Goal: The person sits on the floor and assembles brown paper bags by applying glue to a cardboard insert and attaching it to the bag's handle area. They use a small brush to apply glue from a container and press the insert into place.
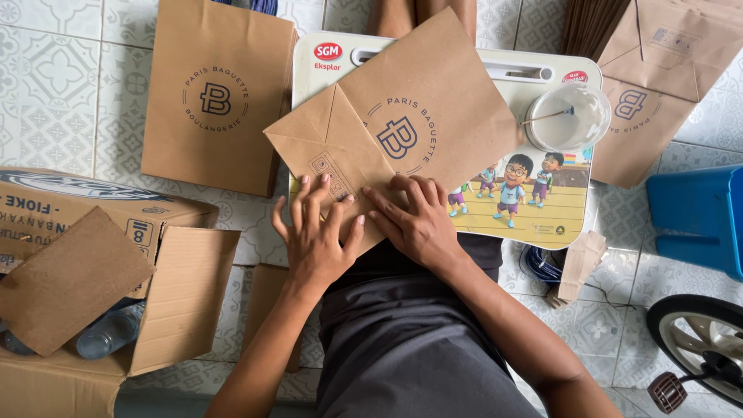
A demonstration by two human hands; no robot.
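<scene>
Down at the lap, grey cloth (pixel 410 340) across the knees, and both hands are flat on a brown paper bag (pixel 402 124) — the left hand (pixel 313 236) with fingers spread wide on the folded bottom flap, the right hand (pixel 414 220) just beside it, fingers pressing the crease, nothing pinched. The bag lies tilted on a small lap table (pixel 542 217) with a cartoon picture on top. On the table's far right corner sits a clear bowl (pixel 569 116) with a thin stick in it. Left, an open cardboard box (pixel 101 279) holds plastic bottles. Farther out on the patterned tile floor (pixel 54 93) — a stack of finished bags (pixel 213 93) to the left, more bags (pixel 650 85) to the right, beside a blue plastic stool (pixel 700 217) and a wheel (pixel 700 340).
</scene>
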